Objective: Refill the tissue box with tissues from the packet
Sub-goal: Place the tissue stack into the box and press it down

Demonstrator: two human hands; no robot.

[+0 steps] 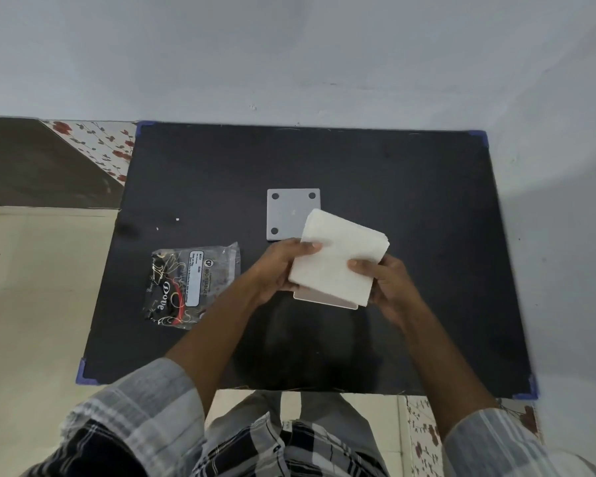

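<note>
A thick stack of white tissues (pixel 338 258) is held above the black table (pixel 221 173), tilted up to the right. My left hand (pixel 283 266) grips its left edge and my right hand (pixel 381 277) grips its right edge. Under the stack a thin pale edge of the tissue box (pixel 324 300) shows, most of it hidden. A flat grey square lid (pixel 288 210) with round corner holes lies on the table just behind the stack. The clear plastic packet (pixel 186 284) with black and red print lies flat to the left, looking empty.
The table stands against a pale wall (pixel 289 63) at the back and right. It has blue corner guards (pixel 480 139). Cream floor tiles (pixel 42 304) lie to the left. Small white specks (pixel 177 219) sit on the table's left part.
</note>
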